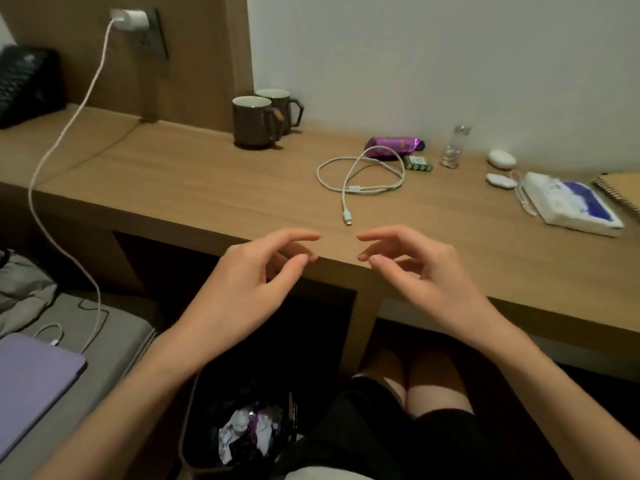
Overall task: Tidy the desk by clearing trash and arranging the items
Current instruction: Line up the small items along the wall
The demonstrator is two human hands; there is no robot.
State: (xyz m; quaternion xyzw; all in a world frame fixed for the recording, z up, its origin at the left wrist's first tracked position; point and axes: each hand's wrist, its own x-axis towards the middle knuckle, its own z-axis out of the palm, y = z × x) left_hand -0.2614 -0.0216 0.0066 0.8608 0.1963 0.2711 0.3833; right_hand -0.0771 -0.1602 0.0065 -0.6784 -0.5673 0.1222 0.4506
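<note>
Below, bin (207, 410) w/ crumpled wrappers (249, 431), two mugs (256, 123) on desk (207, 181)

Desk items laid out, trash held in the bin.
On the wooden desk (207, 181), 2 brown mugs (254, 121) are stood side by side near the wall. A white cable (360, 178) is laid in a loose coil, its plug end trailed toward the front edge. Behind it, a purple packet (394, 146) and green batteries (419, 164) are set. To the right are a clear bottle (453, 150), 2 white cases (501, 158), a tissue pack (571, 206) and a spiral notebook (620, 190). Crumpled wrappers (249, 431) are seen in the black bin (194, 441) below.
</note>
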